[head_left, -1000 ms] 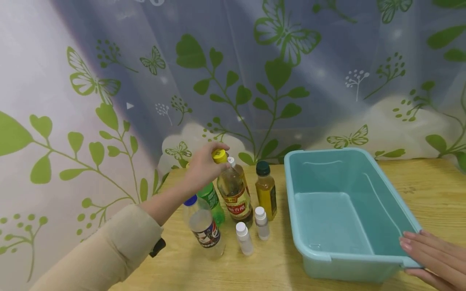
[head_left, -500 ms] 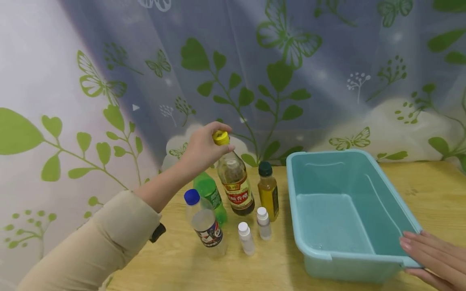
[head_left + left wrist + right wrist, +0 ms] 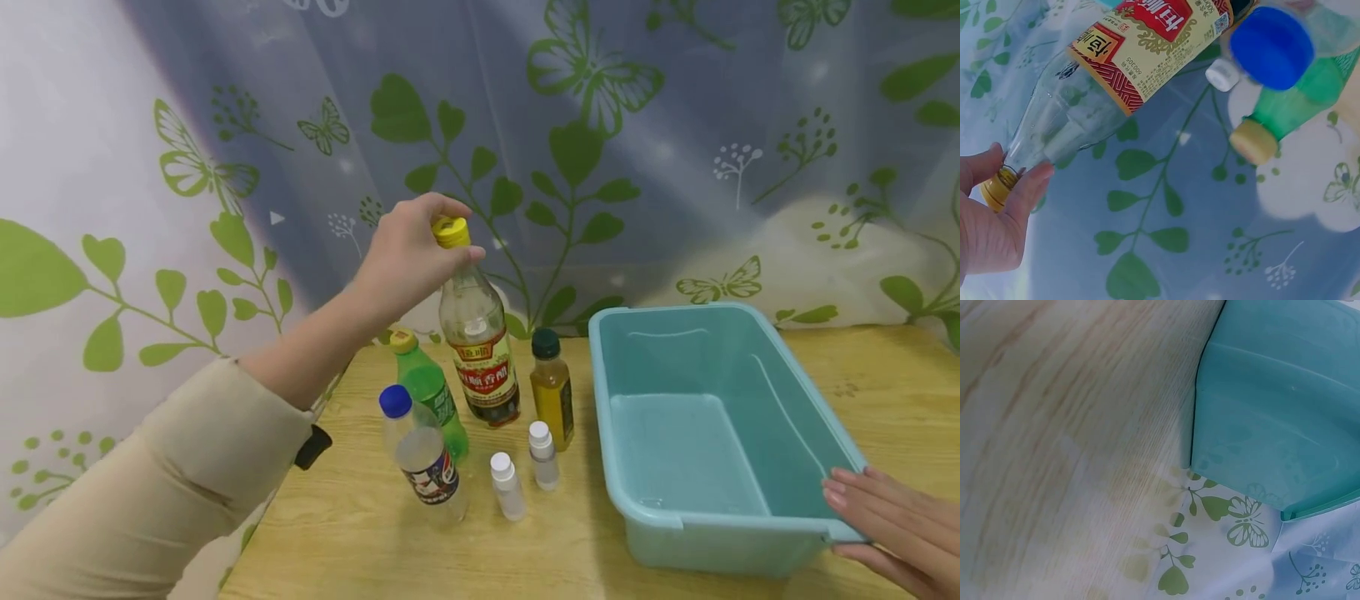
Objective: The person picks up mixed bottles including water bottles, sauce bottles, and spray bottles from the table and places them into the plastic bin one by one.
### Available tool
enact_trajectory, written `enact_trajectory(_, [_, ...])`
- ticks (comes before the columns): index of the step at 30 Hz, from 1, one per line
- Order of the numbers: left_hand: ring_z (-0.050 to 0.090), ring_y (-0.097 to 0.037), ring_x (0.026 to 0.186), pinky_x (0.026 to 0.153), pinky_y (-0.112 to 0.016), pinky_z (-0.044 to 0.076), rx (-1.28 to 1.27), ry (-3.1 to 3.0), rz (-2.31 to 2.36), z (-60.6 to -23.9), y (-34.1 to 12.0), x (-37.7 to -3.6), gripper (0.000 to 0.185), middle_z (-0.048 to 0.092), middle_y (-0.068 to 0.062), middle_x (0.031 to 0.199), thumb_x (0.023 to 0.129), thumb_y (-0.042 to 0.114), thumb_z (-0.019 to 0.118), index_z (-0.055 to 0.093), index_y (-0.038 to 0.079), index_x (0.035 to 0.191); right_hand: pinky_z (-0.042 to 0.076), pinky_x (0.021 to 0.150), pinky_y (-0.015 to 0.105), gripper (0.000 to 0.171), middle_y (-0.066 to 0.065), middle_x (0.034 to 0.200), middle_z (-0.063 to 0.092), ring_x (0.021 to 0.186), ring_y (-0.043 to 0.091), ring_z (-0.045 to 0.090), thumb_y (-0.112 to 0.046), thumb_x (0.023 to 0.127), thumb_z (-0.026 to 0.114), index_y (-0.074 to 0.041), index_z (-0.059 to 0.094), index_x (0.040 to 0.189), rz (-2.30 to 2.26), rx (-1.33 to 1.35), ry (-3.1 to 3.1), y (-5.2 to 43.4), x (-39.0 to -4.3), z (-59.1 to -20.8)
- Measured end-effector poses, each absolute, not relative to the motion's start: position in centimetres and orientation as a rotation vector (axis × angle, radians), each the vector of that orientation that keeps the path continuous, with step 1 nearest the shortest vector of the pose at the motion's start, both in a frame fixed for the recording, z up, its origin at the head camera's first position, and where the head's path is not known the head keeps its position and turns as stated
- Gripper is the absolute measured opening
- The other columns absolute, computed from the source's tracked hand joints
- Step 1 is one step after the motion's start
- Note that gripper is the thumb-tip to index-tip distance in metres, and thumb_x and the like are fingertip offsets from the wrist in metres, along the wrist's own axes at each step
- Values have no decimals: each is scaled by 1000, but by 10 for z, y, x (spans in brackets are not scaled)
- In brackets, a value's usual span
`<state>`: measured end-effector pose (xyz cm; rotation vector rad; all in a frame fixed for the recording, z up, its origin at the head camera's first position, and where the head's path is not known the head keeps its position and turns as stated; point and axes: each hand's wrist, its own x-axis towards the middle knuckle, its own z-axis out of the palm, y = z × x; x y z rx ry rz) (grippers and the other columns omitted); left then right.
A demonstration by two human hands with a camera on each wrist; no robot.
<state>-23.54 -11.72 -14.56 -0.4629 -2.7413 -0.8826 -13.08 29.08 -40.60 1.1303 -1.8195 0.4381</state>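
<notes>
The left hand [image 3: 408, 258] pinched the yellow cap [image 3: 451, 232] of a clear glass bottle [image 3: 477, 346] with a red-and-gold label, holding it upright above the wood-grain bench [image 3: 570, 533], over the bottles clustered near the bench's left edge: a green bottle [image 3: 429, 392], a blue-capped bottle [image 3: 422, 454], an oil bottle [image 3: 551, 389] and two small white-capped vials [image 3: 506, 488]. The right hand [image 3: 892, 525], fingers flat, rested against the near right corner of a smooth teal tub [image 3: 720, 542], its inside open.
</notes>
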Motion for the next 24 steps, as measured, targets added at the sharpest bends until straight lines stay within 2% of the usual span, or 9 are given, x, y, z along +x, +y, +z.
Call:
enact_trajectory(4, [58, -21, 94, 76, -32, 50, -466, -2743, -872, -133, -112, -235, 46, 57, -8, 123, 87, 18, 70, 55, 9, 129, 32, 106, 18, 50, 9, 122, 61, 126, 8, 49, -39, 95, 54, 8, 69, 108, 433, 1135, -1820, 289, -130, -402])
enact_trajectory(10, [57, -18, 102, 79, -29, 51, -452, -2732, -886, -116, -108, -232, 46, 54, -7, 130, 88, 19, 69, 54, 9, 131, 32, 107, 18, 49, 8, 124, 60, 126, 8, 48, -37, 96, 53, 8, 68, 108, 449, 1141, -1832, 287, -128, -399])
enact_trajectory(13, [57, -17, 103, 80, -28, 51, -454, -2728, -891, -109, -105, -230, 46, 54, -7, 131, 88, 19, 68, 54, 9, 131, 33, 107, 20, 48, 12, 119, 64, 125, 10, 50, -36, 96, 54, 9, 68, 107, 468, 1156, -1803, 286, -130, -399])
enact_trajectory(18, [59, -16, 94, 76, -26, 52, -480, -2710, -864, -96, -96, -227, 47, 55, -7, 127, 89, 21, 67, 53, 9, 132, 33, 107, 22, 47, 17, 112, 67, 124, 12, 52, -34, 95, 56, 10, 68, 107, 474, 1171, -1753, 288, -134, -404])
enact_trajectory(24, [57, -14, 89, 69, -22, 52, -469, -2726, -830, -79, -78, -220, 50, 53, -6, 129, 90, 23, 66, 50, 9, 135, 33, 107, 21, 48, 16, 114, 66, 125, 12, 51, -35, 95, 56, 10, 68, 108, 465, 1171, -1764, 291, -135, -407])
